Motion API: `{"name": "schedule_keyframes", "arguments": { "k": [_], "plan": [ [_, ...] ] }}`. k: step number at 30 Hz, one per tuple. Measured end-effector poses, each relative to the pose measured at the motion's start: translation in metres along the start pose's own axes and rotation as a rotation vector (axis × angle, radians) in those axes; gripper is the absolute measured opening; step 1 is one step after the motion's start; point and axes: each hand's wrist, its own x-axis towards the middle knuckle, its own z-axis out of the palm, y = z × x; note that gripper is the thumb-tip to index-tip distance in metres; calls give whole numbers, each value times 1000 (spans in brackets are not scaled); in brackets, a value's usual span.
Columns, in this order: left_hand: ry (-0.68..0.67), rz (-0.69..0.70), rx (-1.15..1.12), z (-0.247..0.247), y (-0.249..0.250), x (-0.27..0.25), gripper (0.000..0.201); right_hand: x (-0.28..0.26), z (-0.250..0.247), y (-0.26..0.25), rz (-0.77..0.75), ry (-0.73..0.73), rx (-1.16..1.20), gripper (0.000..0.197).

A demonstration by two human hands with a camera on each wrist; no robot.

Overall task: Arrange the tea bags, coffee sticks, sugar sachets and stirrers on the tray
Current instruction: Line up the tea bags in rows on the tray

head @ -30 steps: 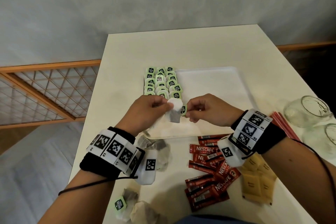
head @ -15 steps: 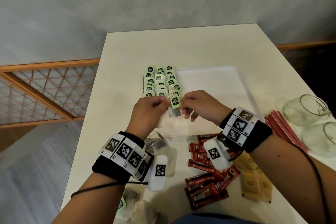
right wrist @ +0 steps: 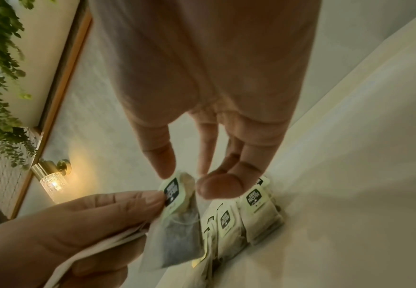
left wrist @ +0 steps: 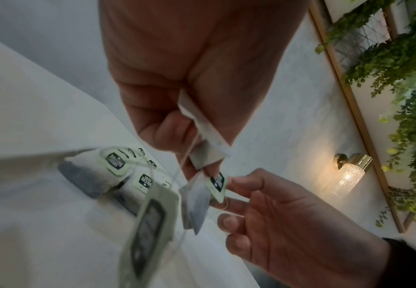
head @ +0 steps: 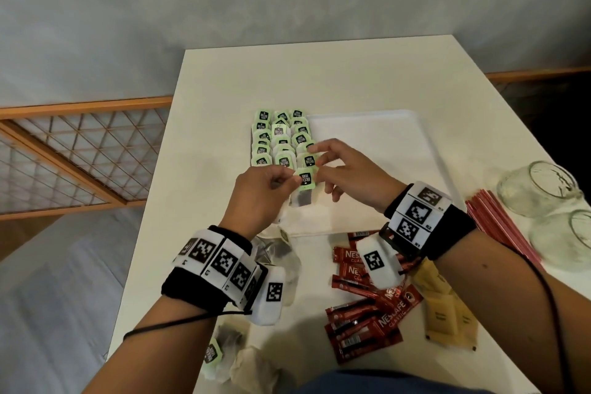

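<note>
My left hand (head: 289, 177) pinches a tea bag (head: 302, 198) by its top, with the green tag (head: 305, 177) lying against it, low over the near left part of the white tray (head: 367, 137). Further white paper is tucked in that palm (left wrist: 202, 126). My right hand (head: 317, 160) hovers just right of the bag with its fingers loosely spread. In the right wrist view its thumb (right wrist: 162, 165) touches the tag's upper edge (right wrist: 175, 189). Three rows of tea bags (head: 281, 137) lie along the tray's left side, right behind the held one.
Loose tea bags (head: 281, 256) lie under my left wrist, more by the table's near edge (head: 224, 349). Red coffee sticks (head: 367, 323) and tan sugar sachets (head: 447, 313) sit near my right wrist. Red stirrers (head: 499, 221) and two glass jars (head: 540, 189) lie right of the tray.
Both hands carried the tea bag forward to the rows. The tag, held out beside the bag a second ago, now lies on it. My right fingers have spread apart from their pinch.
</note>
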Motion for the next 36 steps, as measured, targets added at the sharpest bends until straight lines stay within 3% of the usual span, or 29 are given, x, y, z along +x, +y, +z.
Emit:
{"name": "schedule_keyframes", "arguments": {
  "k": [3,6,10,13,22,27,30,34,36],
  "plan": [
    [-31,17,-9,-2,-1,2,9,4,1,-2,-65,-86,-39,14],
    [-17,-21,-51,-7,-5,4,9,13,6,1,-65,-36,-40,5],
    [64,-83,-80,-25,-16,11,12,25,16,7,20,-77,-30,10],
    [51,-127,-127,-35,-22,15,16,34,24,10,59,-115,-67,17],
    [24,-193,-220,-40,-26,17,21,67,32,3,-21,36,-283,9],
    [7,-255,-328,-38,-27,19,26,71,32,1,-8,89,-269,20],
    [-17,-284,-370,-36,-24,19,28,63,24,-6,-146,135,-405,37],
    [-52,-280,-393,-27,-17,20,25,30,20,-17,-385,-122,-386,48],
    [-107,-270,-398,-21,-11,19,22,21,21,-16,-432,-165,-365,38]
  ]
}}
